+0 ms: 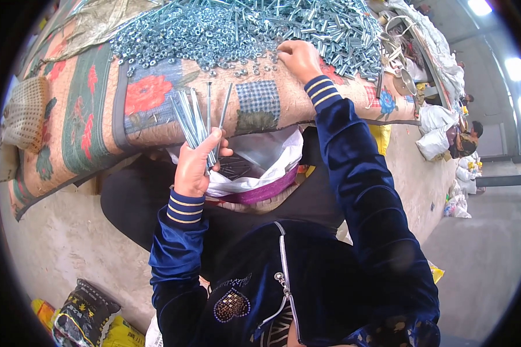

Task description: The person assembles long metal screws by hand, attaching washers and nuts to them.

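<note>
My left hand (195,165) is closed around a bundle of long thin metal bolts (192,118). They fan upward, with two standing apart from the rest. Below and beside that hand is a sack (255,194) with a white lining and purple band, with dark long pieces inside. My right hand (300,59) reaches to the near edge of the heap, its fingers curled together; whatever they pinch is too small to make out. Left of it lies a pile of small metal nuts (173,43). Short metal sleeves (347,37) are heaped to its right.
A patterned quilted cloth (214,115) covers the work surface, its front edge close to my forearms. At far left stands a perforated beige basket (26,113). White sacks (437,124) line the right side, with people beyond. Black and yellow bags (84,312) lie at lower left.
</note>
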Motion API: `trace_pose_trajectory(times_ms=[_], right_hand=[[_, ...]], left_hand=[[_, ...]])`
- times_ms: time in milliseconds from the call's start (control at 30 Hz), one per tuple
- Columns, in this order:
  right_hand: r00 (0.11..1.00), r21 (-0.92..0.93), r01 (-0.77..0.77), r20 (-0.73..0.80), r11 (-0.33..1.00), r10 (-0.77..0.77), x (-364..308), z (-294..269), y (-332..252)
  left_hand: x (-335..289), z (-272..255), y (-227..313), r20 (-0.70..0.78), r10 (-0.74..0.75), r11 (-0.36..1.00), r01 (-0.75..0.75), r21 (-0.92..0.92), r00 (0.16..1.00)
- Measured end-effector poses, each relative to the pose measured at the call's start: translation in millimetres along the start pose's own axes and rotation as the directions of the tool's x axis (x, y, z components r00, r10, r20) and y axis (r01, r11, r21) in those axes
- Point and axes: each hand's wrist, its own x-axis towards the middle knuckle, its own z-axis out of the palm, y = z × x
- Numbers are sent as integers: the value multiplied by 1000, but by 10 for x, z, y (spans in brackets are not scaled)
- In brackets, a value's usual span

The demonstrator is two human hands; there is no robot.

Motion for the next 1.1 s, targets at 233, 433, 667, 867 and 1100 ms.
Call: trace_pose_trajectory(times_ms=[233, 433, 667, 867, 1100], right_hand=[[955, 725, -290, 262, 624, 139, -586, -174, -421], [974, 167, 216, -104, 962, -201, -710, -166, -572], [966, 777, -204, 257, 596, -5, -813, -282, -844], [983, 867, -136, 180, 480, -46, -969, -285, -1042], [991, 650, 128, -118, 749, -68, -1039, -353, -1205]], left_hand=[[-23, 52, 17, 4, 15, 1000, -15, 25, 1000], [-40, 42, -4, -3, 8, 996, -8, 92, 1000], [-53, 35, 0, 47, 13, 991, -19, 136, 999], [-52, 45, 15, 47, 3, 989, -10, 145, 999], [-44, 40, 10, 53, 11, 990, -18, 138, 999]])
